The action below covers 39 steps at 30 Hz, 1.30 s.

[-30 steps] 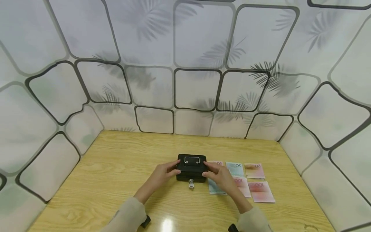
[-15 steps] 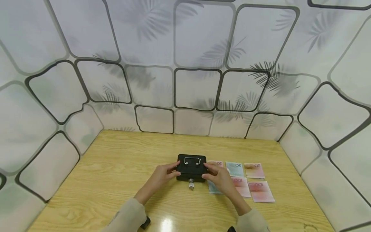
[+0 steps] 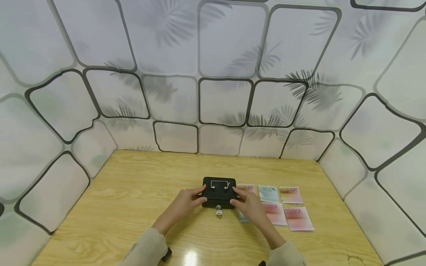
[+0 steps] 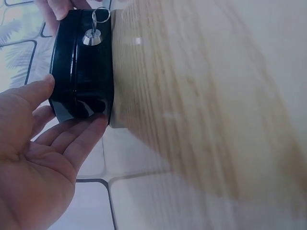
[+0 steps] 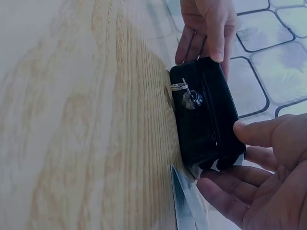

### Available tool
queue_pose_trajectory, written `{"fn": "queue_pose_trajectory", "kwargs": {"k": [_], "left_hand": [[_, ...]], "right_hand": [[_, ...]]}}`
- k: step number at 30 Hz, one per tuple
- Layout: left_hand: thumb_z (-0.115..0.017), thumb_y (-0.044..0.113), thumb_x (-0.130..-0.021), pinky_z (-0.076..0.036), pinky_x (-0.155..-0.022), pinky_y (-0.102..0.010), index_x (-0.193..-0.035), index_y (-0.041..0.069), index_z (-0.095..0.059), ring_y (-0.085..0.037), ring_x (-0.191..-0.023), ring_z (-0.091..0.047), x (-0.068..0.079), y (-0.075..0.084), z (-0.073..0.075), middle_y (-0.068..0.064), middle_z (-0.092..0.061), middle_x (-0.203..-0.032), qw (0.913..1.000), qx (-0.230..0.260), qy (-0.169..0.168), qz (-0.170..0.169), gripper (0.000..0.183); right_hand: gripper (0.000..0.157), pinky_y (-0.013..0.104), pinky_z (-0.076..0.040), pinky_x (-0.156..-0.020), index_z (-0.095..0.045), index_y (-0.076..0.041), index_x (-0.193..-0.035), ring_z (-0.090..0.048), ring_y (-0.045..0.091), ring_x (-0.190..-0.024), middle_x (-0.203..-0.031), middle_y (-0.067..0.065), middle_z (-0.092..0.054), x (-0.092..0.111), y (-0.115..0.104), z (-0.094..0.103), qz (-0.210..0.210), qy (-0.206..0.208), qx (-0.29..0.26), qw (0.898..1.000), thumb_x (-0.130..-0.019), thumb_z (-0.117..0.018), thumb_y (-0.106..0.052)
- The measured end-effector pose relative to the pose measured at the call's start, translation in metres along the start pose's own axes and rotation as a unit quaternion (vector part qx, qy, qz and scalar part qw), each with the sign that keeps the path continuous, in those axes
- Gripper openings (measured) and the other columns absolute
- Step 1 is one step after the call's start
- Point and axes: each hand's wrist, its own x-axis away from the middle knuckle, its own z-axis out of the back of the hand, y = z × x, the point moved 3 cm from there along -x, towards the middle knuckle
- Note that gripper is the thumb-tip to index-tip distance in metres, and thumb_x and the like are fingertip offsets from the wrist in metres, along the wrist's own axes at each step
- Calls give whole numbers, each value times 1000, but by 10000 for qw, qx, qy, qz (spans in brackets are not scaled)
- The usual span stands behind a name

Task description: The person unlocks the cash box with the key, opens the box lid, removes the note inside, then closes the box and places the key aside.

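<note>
A small black cash box [image 3: 219, 196] sits lid down on the wooden table, its silver wire handle [image 3: 219, 181] lying on top. From the lock on its front sticks a key with a ring [image 5: 181, 86]. My left hand [image 3: 187, 200] grips the box's left end; in the left wrist view its thumb [image 4: 41, 88] lies at the lid edge, fingers along the side. At the opposite end my right hand [image 3: 251, 207] grips likewise, thumb [image 5: 252, 132] on the lid edge and fingers low at the side. A greenish banknote [image 3: 243, 216] is partly hidden under the right hand.
Right of the box lie more banknotes in two rows: a pink one [image 3: 246, 187] partly behind the right hand, a green 50 [image 3: 268, 193], a 20 [image 3: 290, 195] and two red 100 notes, one nearer [image 3: 275, 214] and one outermost [image 3: 298, 218]. Patterned cloth walls [image 3: 219, 140] enclose the table [image 3: 133, 192].
The head view has shifted very slightly. Both hands stay at the ends of the cash box, which has hardly moved.
</note>
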Motion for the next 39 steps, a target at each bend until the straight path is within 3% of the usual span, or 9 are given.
{"fn": "queue_pose_trajectory", "kwargs": {"k": [4,12,15,18,22,29,34,39], "left_hand": [[-71,29,-100,-36,-48,-21,-150,8,-54,-9,-52,-30,0,1,2,-26,-56,-143,10000,-32,-25,-19,57],[-70,30,-100,-37,-49,-22,-150,8,-54,-8,-54,-34,0,0,1,-24,-58,-143,9998,-137,-32,-112,57],[-70,31,-100,-37,-49,-22,-151,9,-54,-8,-53,-33,0,1,1,-23,-57,-144,9998,-157,-45,-94,57],[-70,31,-100,-36,-48,-22,-150,8,-54,-8,-52,-32,0,1,1,-24,-57,-144,9998,-183,-23,-98,57],[-70,30,-100,-36,-47,-22,-151,9,-54,-8,-50,-30,1,0,1,-24,-58,-143,9998,-187,-3,-63,57],[-70,31,-100,-34,-46,-20,-151,10,-53,-6,-47,-29,1,1,1,-21,-68,-130,9998,-216,12,-47,58],[-70,32,-100,-37,-48,-22,-151,10,-53,-7,-50,-31,1,0,1,-22,-59,-142,9998,-203,3,-65,58],[-70,34,-100,-36,-47,-22,-151,12,-54,-7,-49,-29,1,-1,2,-22,-59,-143,9997,-226,41,-26,58]], "right_hand": [[49,38,-61,-84,-67,3,-134,-72,35,-106,-135,25,-63,2,0,-1,-7,42,-60,10000,-89,-81,-10],[49,40,-60,-85,-63,7,-137,-71,41,-108,-136,29,-61,6,-2,-2,-69,179,-275,9994,-92,-77,-6],[44,40,-61,-84,-65,5,-135,-73,36,-103,-125,26,-69,10,-4,0,-214,492,-335,9980,-94,-76,-7],[33,32,-59,-75,-70,2,-123,-71,23,-87,-103,15,-74,16,-9,3,-351,1005,-351,9937,-93,-77,-9],[17,22,-50,-63,-71,0,-102,-58,12,-71,-80,3,-66,24,-13,3,-543,1369,-522,9877,-92,-79,-11],[15,22,-47,-50,-70,-1,-92,-62,18,-59,-70,3,-64,35,-16,-10,-791,873,-929,9887,-93,-78,-13],[13,22,-46,-48,-69,-1,-91,-61,15,-55,-67,1,-63,38,-12,-22,-974,562,-892,9896,-93,-77,-11],[15,21,-45,-47,-70,2,-94,-58,11,-53,-67,4,-66,40,-11,-31,-958,140,-945,9908,-94,-75,-12]]}}
